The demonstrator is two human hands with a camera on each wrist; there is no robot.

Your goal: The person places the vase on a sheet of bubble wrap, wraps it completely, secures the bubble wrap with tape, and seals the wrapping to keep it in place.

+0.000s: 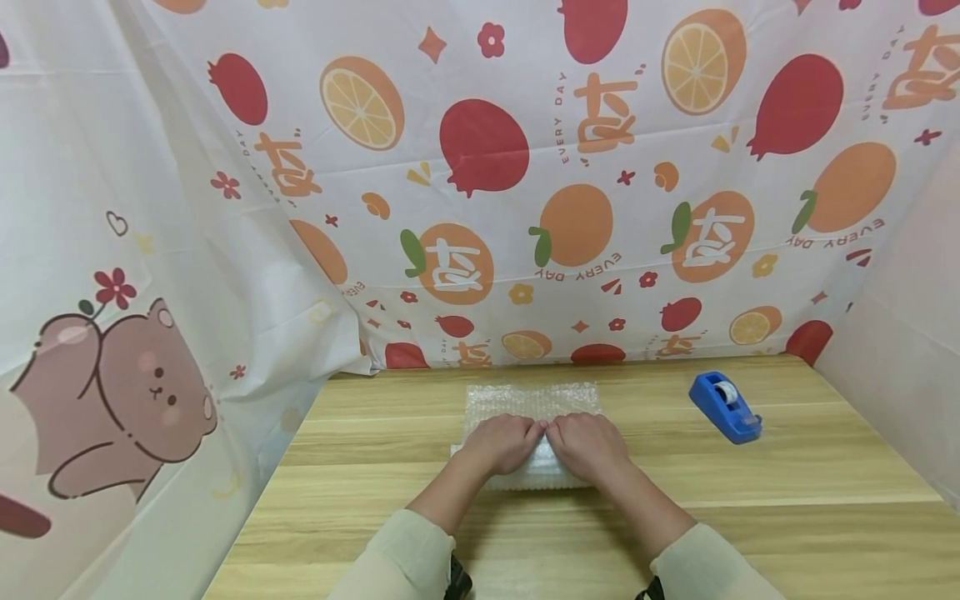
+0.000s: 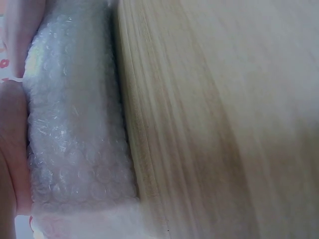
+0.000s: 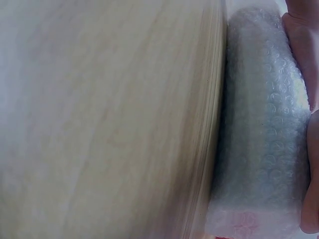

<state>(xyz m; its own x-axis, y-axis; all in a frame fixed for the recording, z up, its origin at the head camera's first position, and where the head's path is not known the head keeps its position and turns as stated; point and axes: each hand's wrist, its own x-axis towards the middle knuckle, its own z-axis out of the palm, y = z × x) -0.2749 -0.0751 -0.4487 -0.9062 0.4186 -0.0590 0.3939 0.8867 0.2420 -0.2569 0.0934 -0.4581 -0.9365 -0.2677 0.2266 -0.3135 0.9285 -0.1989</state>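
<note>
Clear bubble wrap point(image 1: 534, 400) lies on the table in front of me, folded over into a thick, rounded bundle at its near side. My left hand point(image 1: 506, 442) and right hand point(image 1: 588, 446) grip the top of this bundle, fingers curled over it and thumbs nearly meeting in the middle. In the left wrist view the bundle point(image 2: 75, 114) runs along the table, bubbles outward, a flat flap sticking out at its end. The right wrist view shows the same bundle point(image 3: 264, 119) with a similar flap. I cannot tell what is inside the wrap.
A blue tape dispenser point(image 1: 726, 407) holding a roll of tape stands on the wooden table point(image 1: 360, 500), to the right of the wrap. Fruit-printed curtain point(image 1: 480, 208) hangs behind the table, with a bear-printed sheet point(image 1: 150, 392) along the left side.
</note>
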